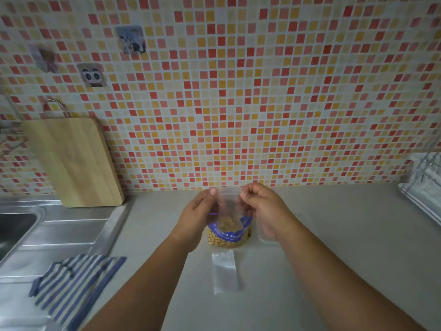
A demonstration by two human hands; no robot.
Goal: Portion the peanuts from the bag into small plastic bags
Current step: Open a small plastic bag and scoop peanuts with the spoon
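Clear, thin plastic bag is showing peanuts through it. The sink is gleaming as brushed metal, the cutting board looking matt wood, the striped towel soft cloth.

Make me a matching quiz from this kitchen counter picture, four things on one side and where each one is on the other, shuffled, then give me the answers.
Things:
1. small clear plastic bag with a few peanuts
2. empty flat clear plastic bag
3. pale wooden cutting board
4. blue and white striped cloth

Places:
A. leaning against the tiled wall
B. pinched at its top by both hands, left hand and right hand
C. at the steel sink's edge, near left
D. flat on the counter, nearer than the blue-labelled peanut bag

Pairs: 1-B, 2-D, 3-A, 4-C
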